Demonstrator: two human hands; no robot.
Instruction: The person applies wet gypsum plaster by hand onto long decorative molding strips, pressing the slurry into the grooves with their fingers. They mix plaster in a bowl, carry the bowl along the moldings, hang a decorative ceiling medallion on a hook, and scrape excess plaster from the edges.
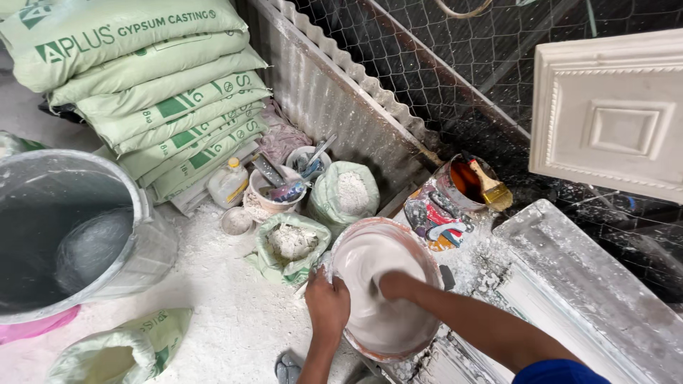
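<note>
A round bowl (420,249) with an orange-brown rim holds thick white plaster mix and sits tilted on the edge of a plaster-crusted bench. My left hand (327,302) grips the bowl's near-left rim. My right hand (393,284) is plunged into the white mix inside the bowl, fingers hidden under the paste. My right forearm reaches in from the lower right, with a blue sleeve at the bottom edge.
Stacked pale green sacks (156,92) fill the upper left. A large grey bucket (149,235) stands at left. Open powder sacks (290,245), small tubs with tools (277,188) and a plastic bottle (229,181) sit on the floor. A tin with a brush (466,181) and a white moulded panel (608,114) are at right.
</note>
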